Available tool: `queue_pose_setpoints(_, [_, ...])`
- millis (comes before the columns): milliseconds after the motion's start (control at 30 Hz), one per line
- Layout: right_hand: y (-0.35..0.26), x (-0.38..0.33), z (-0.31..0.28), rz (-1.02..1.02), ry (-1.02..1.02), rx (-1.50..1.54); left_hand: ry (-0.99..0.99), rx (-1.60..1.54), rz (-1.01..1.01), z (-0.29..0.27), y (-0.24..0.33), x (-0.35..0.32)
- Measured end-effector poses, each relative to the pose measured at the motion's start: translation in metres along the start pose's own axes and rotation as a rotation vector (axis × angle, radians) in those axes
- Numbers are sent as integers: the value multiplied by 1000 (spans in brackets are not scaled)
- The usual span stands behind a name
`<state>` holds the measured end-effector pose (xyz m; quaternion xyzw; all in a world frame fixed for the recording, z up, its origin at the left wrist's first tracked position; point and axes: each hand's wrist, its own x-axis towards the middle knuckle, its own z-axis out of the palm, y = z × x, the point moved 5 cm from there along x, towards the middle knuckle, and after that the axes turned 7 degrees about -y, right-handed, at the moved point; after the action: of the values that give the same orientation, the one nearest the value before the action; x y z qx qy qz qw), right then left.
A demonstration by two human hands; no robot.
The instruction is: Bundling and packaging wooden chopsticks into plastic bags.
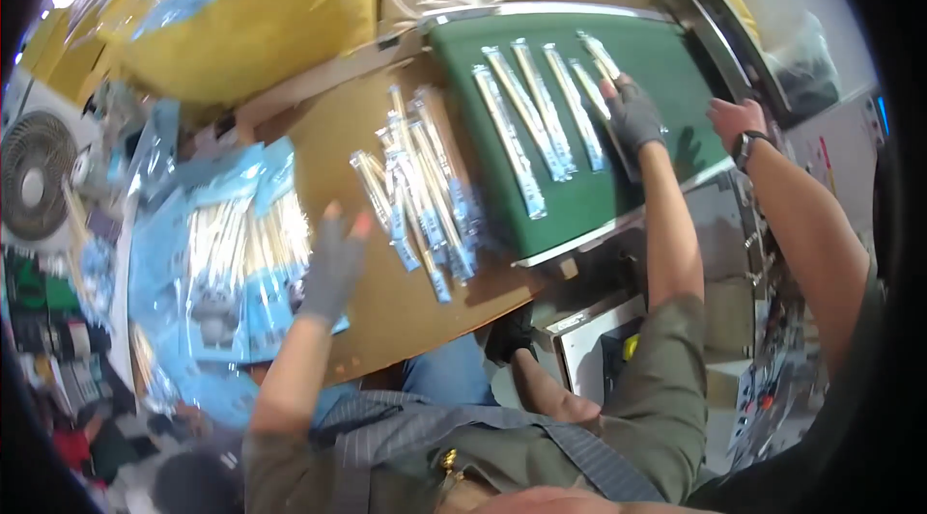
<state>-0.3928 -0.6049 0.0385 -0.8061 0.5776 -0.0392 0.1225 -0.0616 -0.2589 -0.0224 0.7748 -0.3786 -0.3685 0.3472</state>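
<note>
My right hand (pixel 637 116), in a grey fingerless glove, is over the green belt (pixel 666 51). Its fingers close on the lower end of a wrapped chopsticks packet (pixel 597 53), a slim clear sleeve with pale sticks inside. Several like packets (pixel 529 109) lie slanted side by side to its left, most with blue lower ends. My left hand (pixel 333 263), gloved the same way, hovers above the brown cardboard (pixel 386 321) with fingertips apart and nothing visible in it. Just right of it is a loose heap of wrapped chopsticks (pixel 420 186).
Blue-and-clear bags full of sticks (pixel 237 253) cover the left side. Another person's hand (pixel 742 123), wearing a watch, reaches to the belt's right edge beside a dark metal bar (pixel 719 41). Yellow sacks (pixel 261 22) stand behind; a fan (pixel 37 176) is far left.
</note>
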Motion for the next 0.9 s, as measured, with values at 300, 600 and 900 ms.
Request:
queue_pose_setpoints(300, [-271,-123,128,-473,162,-35,75,-864,-90,67,-47,114])
queue_pose_setpoints(600, [-286,-91,175,-47,-266,210,282,-583,-34,28,-43,76])
queue_pose_setpoints(900, [-302,-146,175,-355,-486,1727,84,-844,510,-23,-3,16])
